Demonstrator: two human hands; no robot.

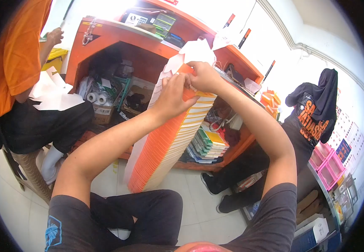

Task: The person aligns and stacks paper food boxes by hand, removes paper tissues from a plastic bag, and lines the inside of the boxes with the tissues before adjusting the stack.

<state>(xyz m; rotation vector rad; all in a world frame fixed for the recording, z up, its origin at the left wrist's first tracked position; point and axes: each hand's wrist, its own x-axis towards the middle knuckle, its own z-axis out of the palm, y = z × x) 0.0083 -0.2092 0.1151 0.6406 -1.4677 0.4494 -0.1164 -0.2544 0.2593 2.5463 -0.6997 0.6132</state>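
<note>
Orange carton stack [165, 138], left hand [171, 95] and right hand [206, 78] clamped on top; white rolls [101, 99] inside orange counter [106, 34].

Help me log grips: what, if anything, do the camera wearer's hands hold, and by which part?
The left hand and right hand grip the tall orange-and-white stack near its upper end; whether they pinch one piece or several cannot be told.

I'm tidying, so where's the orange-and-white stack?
In the head view, the stack is central, before the orange bench, left hand and right hand at its top.
</note>
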